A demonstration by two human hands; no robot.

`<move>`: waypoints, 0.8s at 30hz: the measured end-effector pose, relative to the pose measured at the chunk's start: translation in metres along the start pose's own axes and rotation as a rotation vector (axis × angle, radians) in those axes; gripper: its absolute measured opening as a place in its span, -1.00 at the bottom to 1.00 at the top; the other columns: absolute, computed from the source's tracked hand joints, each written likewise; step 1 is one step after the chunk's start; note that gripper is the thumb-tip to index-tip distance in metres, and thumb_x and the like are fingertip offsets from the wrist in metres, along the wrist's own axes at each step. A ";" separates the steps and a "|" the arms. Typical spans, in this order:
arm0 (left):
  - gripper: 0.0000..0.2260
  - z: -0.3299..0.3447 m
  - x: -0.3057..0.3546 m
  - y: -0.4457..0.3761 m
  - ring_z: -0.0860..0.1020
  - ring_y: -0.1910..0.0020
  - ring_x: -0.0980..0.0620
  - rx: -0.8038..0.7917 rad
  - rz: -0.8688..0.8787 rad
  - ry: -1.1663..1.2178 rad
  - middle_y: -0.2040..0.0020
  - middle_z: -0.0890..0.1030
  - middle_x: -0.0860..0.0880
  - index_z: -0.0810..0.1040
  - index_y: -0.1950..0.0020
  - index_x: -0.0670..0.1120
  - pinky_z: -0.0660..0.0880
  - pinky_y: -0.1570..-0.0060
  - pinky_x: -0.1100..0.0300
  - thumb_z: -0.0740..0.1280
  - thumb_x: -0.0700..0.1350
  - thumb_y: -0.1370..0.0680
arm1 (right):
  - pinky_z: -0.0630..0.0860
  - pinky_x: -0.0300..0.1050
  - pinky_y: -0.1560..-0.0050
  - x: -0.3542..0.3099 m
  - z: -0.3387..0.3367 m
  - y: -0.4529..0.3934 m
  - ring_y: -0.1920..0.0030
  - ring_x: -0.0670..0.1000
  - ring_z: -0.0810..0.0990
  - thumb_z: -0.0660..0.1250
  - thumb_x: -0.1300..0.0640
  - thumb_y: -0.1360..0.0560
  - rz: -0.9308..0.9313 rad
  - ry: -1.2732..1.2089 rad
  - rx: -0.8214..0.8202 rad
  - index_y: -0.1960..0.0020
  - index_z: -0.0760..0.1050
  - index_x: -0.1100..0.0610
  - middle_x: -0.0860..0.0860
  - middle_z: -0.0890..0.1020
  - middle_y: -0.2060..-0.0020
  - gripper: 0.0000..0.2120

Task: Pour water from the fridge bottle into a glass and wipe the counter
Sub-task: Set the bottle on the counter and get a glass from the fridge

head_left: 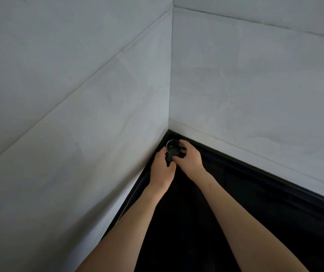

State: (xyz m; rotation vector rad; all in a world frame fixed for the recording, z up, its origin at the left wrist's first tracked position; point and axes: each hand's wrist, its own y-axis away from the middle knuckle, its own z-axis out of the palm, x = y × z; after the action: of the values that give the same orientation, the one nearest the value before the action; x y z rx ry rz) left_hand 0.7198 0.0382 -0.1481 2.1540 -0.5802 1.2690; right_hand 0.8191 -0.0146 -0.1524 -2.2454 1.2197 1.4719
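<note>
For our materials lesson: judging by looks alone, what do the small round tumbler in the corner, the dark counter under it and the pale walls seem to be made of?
The small round clear tumbler looks like glass: see-through, with a bright thin rim. The black counter is smooth and dark, perhaps stone or laminate; it is too dim to tell. The pale grey walls look like large matt tiles or panels with thin joint lines.

glass [174,148] wedged in counter [255,222] corner, two walls [98,114] close behind, open approach from front

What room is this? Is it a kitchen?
Probably a kitchen corner, though little shows. A dark counter runs into a corner between two pale walls, and both hands, left and right, hold a clear glass there.
</note>
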 end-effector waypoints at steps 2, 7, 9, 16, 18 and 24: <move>-0.56 0.001 0.000 0.002 0.37 -0.09 0.29 0.006 0.003 0.007 -0.24 0.41 0.09 0.37 -0.41 -0.02 0.30 -0.06 0.48 0.24 -0.30 -0.56 | 0.41 -0.20 -0.24 0.001 0.001 0.000 -0.28 0.00 0.49 0.42 0.29 -0.43 -0.020 0.005 0.014 -0.42 0.37 0.15 0.03 0.53 -0.27 -0.41; -0.51 0.006 0.002 0.012 0.40 -0.29 0.15 0.000 0.016 0.003 -0.34 0.42 0.03 0.34 -0.45 -0.02 0.33 -0.26 0.31 0.26 -0.31 -0.54 | 0.48 -0.19 -0.14 0.002 -0.002 0.009 -0.10 -0.08 0.52 0.42 0.30 -0.44 -0.030 -0.007 0.090 -0.28 0.48 0.13 -0.05 0.56 -0.10 -0.57; -0.50 0.007 0.002 0.016 0.40 -0.33 0.11 -0.003 0.015 0.002 -0.35 0.42 0.02 0.33 -0.46 -0.03 0.33 -0.30 0.27 0.26 -0.31 -0.54 | 0.50 -0.17 -0.14 0.007 -0.003 0.014 -0.09 -0.07 0.54 0.43 0.29 -0.44 -0.027 -0.014 0.110 -0.23 0.49 0.11 -0.02 0.59 -0.10 -0.61; -0.54 0.006 0.000 0.043 0.43 -0.17 0.23 -0.004 0.061 0.025 -0.24 0.48 0.10 0.42 -0.37 0.02 0.36 -0.14 0.41 0.28 -0.34 -0.53 | 0.47 -0.25 -0.08 0.018 -0.009 0.042 -0.08 -0.10 0.53 0.47 0.23 -0.44 -0.025 -0.023 0.113 -0.22 0.48 0.07 -0.03 0.58 -0.11 -0.61; -0.54 0.006 -0.001 0.055 0.44 -0.19 0.22 0.006 0.075 0.040 -0.24 0.48 0.10 0.42 -0.37 0.01 0.38 -0.16 0.38 0.28 -0.34 -0.53 | 0.50 -0.21 -0.11 0.021 -0.009 0.053 -0.09 -0.12 0.53 0.48 0.19 -0.43 -0.043 -0.016 0.125 -0.21 0.49 0.05 -0.06 0.58 -0.10 -0.62; -0.55 -0.001 -0.002 0.102 0.47 -0.23 0.19 0.050 0.120 0.079 -0.23 0.51 0.11 0.45 -0.35 -0.02 0.42 -0.24 0.29 0.29 -0.36 -0.52 | 0.46 -0.32 -0.03 0.021 -0.016 0.105 -0.07 -0.16 0.53 0.52 0.08 -0.41 -0.092 -0.044 0.143 -0.18 0.49 0.02 -0.09 0.56 -0.09 -0.61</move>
State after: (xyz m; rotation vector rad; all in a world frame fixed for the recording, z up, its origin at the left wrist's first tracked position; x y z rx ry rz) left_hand 0.6550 -0.0363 -0.1240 2.1255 -0.6595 1.4406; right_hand 0.7577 -0.1016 -0.1344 -2.1347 1.1537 1.3487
